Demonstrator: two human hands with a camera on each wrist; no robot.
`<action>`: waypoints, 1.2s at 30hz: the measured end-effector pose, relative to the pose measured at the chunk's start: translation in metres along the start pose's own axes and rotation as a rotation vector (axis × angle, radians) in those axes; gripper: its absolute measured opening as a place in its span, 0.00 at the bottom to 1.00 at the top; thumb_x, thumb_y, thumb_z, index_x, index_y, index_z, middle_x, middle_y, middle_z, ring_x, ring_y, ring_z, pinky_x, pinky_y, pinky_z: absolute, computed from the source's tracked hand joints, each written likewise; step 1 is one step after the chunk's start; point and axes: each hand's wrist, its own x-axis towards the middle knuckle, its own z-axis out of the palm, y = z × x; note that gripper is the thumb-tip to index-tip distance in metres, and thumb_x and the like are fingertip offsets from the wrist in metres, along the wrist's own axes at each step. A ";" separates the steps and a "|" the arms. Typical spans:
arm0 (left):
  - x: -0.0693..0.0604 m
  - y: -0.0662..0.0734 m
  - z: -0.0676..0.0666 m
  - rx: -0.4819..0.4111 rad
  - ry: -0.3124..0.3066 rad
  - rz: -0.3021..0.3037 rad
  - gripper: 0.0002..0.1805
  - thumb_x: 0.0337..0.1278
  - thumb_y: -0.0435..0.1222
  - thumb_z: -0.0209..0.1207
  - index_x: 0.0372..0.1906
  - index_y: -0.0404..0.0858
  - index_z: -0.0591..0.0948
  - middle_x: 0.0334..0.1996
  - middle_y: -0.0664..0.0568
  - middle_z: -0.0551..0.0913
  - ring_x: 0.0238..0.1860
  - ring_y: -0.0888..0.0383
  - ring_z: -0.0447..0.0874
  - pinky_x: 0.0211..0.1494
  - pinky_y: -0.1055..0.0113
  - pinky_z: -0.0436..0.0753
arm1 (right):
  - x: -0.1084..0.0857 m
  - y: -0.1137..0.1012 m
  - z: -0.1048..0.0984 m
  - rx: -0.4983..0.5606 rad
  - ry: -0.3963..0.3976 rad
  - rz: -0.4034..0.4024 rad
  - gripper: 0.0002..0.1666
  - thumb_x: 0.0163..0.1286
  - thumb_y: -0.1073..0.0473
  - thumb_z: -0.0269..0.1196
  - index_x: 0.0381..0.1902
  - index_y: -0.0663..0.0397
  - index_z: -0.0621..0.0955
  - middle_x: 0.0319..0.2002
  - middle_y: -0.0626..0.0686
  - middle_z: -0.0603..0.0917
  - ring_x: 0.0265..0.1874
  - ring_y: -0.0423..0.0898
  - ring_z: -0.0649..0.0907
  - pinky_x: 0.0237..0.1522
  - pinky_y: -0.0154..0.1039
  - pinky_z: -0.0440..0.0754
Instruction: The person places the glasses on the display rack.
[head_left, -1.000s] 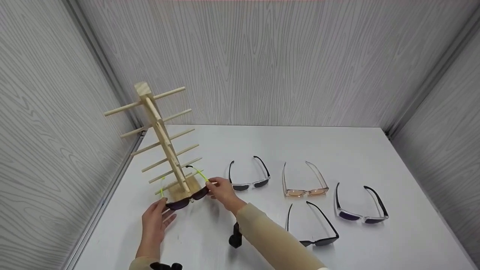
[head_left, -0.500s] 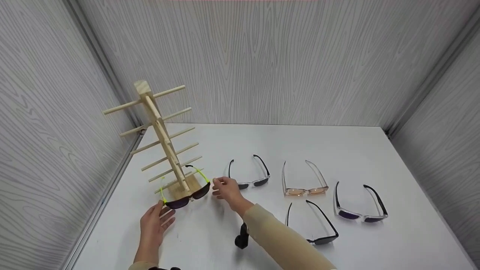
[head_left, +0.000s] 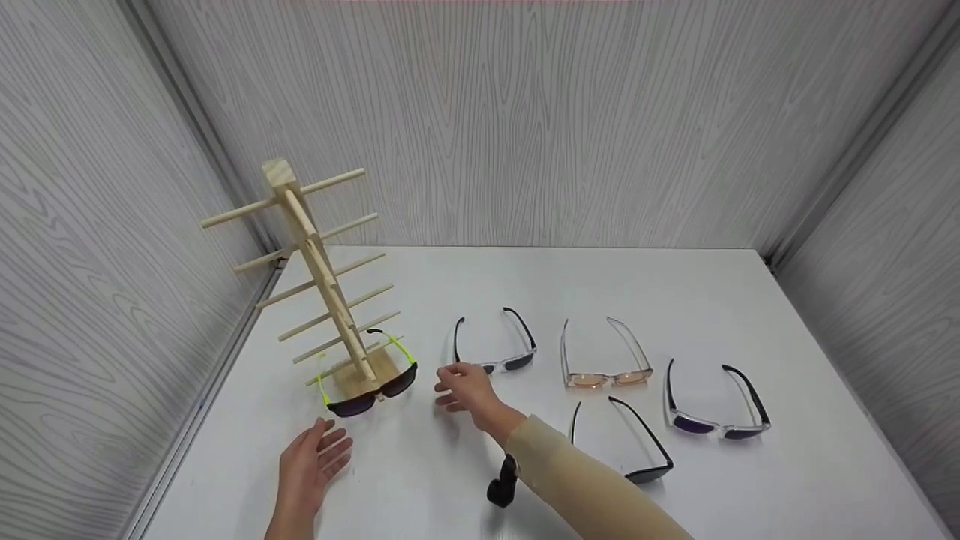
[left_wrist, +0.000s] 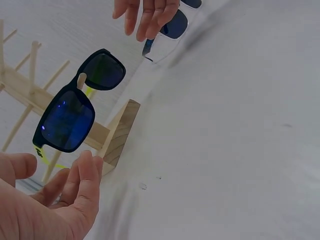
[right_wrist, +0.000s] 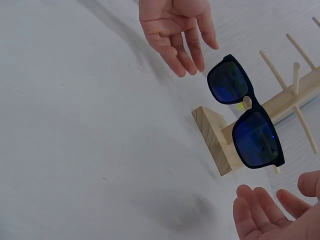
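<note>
Black-framed sunglasses [head_left: 354, 406] with neon yellow temples hang low on the wooden eyewear rack [head_left: 326, 281], their bridge over a short peg and their temples reaching back along the lowest rods. Just below their left lens is my left hand [head_left: 311, 457], fingers apart and holding nothing. In the left wrist view a gap shows between that hand [left_wrist: 65, 200] and the frame. My right hand [head_left: 472, 394] is off to the right of the sunglasses, loosely bent, also holding nothing. It partly covers a pair of clear-framed sunglasses [head_left: 519, 362] with black temples.
Right of the hands lie peach-tinted clear glasses [head_left: 609, 379], clear-framed dark sunglasses [head_left: 718, 430] and black sunglasses [head_left: 651, 473], the last partly behind the right sleeve [head_left: 592, 484]. Grey wood-grain panels [head_left: 480, 127] enclose the white table [head_left: 420, 480]. The rack's upper rods [head_left: 334, 181] stick out both ways.
Both hands have let go of the yellow-templed sunglasses, the right one first. My right hand has moved right and the left has dropped slightly away. The sunglasses stay on the rack.
</note>
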 end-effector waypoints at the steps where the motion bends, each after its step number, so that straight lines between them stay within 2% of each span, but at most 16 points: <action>1: 0.000 -0.001 0.001 0.001 0.013 -0.012 0.31 0.69 0.51 0.44 0.67 0.35 0.60 0.54 0.42 0.73 0.46 0.54 0.81 0.49 0.61 0.79 | -0.002 0.000 -0.001 -0.016 -0.006 0.004 0.17 0.70 0.54 0.55 0.49 0.61 0.77 0.41 0.60 0.83 0.32 0.48 0.85 0.36 0.41 0.82; 5: -0.002 -0.006 0.003 0.022 0.023 -0.056 0.30 0.70 0.50 0.43 0.66 0.34 0.61 0.53 0.42 0.74 0.45 0.53 0.81 0.48 0.61 0.79 | -0.008 -0.001 -0.006 -0.050 -0.020 0.017 0.16 0.69 0.55 0.57 0.47 0.61 0.78 0.37 0.58 0.84 0.31 0.50 0.85 0.35 0.42 0.83; 9: -0.006 -0.010 0.005 0.030 -0.014 -0.087 0.30 0.70 0.50 0.43 0.66 0.33 0.60 0.53 0.41 0.73 0.44 0.54 0.81 0.48 0.61 0.79 | -0.014 -0.003 -0.012 -0.046 -0.046 0.027 0.18 0.68 0.55 0.58 0.49 0.63 0.77 0.35 0.57 0.84 0.32 0.51 0.85 0.35 0.43 0.83; 16: -0.012 -0.015 0.017 0.043 -0.066 -0.117 0.30 0.69 0.50 0.44 0.65 0.32 0.61 0.53 0.40 0.73 0.45 0.52 0.80 0.49 0.60 0.79 | -0.024 -0.004 -0.026 -0.019 -0.100 0.004 0.19 0.67 0.55 0.59 0.49 0.63 0.77 0.37 0.59 0.84 0.33 0.52 0.85 0.36 0.44 0.82; 28: -0.015 -0.015 0.046 0.075 -0.134 -0.091 0.29 0.69 0.49 0.45 0.63 0.32 0.64 0.51 0.39 0.76 0.46 0.50 0.80 0.48 0.58 0.80 | -0.034 0.001 -0.046 0.003 -0.097 -0.042 0.18 0.67 0.52 0.59 0.47 0.61 0.78 0.36 0.59 0.84 0.33 0.51 0.85 0.36 0.43 0.82; 36: -0.017 -0.017 0.064 0.091 -0.168 -0.036 0.28 0.68 0.49 0.48 0.60 0.31 0.67 0.48 0.38 0.79 0.42 0.51 0.83 0.45 0.58 0.81 | -0.037 0.007 -0.061 0.024 -0.084 -0.055 0.17 0.68 0.54 0.58 0.46 0.62 0.78 0.36 0.59 0.84 0.33 0.53 0.85 0.36 0.44 0.83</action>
